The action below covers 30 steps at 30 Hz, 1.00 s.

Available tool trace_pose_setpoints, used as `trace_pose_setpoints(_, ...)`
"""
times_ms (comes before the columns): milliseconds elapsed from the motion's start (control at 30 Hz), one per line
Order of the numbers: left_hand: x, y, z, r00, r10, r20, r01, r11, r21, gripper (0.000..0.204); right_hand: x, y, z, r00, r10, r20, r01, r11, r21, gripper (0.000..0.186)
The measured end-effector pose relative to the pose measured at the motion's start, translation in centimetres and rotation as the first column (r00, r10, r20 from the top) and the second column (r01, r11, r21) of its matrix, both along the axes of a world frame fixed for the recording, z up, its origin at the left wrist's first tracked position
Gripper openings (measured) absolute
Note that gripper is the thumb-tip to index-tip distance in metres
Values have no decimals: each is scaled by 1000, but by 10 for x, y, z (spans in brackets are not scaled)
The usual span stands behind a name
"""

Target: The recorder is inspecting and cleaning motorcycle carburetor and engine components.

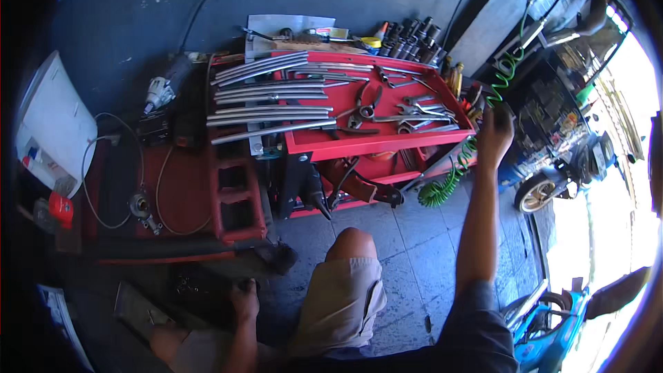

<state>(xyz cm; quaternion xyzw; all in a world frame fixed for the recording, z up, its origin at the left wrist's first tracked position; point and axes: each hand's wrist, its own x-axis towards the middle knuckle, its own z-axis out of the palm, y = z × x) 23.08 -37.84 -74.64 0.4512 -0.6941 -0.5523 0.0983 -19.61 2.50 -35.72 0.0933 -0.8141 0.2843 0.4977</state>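
Observation:
My right hand (pixel 497 137) is stretched out past the right end of a red tool cart (pixel 383 144), its fingers curled. Whatever it grips is hidden. Beside it hangs a green coiled air hose (pixel 440 192), which also loops above the hand. Tool handles (pixel 456 79) stand close to its left. My left hand (pixel 244 299) is low, left of my knee, its fingers curled in shadow. Next to it is a dark, boxy object (pixel 200 289); whether the hand holds it I cannot tell. On the cart lie several wrenches (pixel 418 112), pliers (pixel 369 103) and long metal rods (pixel 269 110).
Sockets (pixel 413 38) stand behind the cart. To the left, a red bench (pixel 159 179) bears a cable and a small metal part (pixel 141 207). An impact wrench (pixel 160 93) is by the wall. A wheel (pixel 537 193) and a blue motorbike (pixel 552 331) are at right.

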Motion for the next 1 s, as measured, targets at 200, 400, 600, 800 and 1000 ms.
trace_pose_setpoints(200,-4,13,37,997,21,80,-20,1000,-7,33,-135,48,8,805,-353,477,136,892,432,53)
trace_pose_setpoints(400,-10,27,75,997,-47,57,50,997,-51,31,-109,20,34,917,-264,300,188,947,260,41)
trace_pose_setpoints(600,-21,37,143,948,-309,-76,272,911,-310,35,40,-71,95,983,178,47,-179,983,30,22)
trace_pose_setpoints(800,-44,61,264,718,-414,-559,175,885,-431,53,223,-192,36,315,677,665,-902,431,-12,30)
trace_pose_setpoints(1000,-24,25,288,813,-358,-460,296,933,-204,30,214,-253,40,168,693,701,-945,316,-86,43)
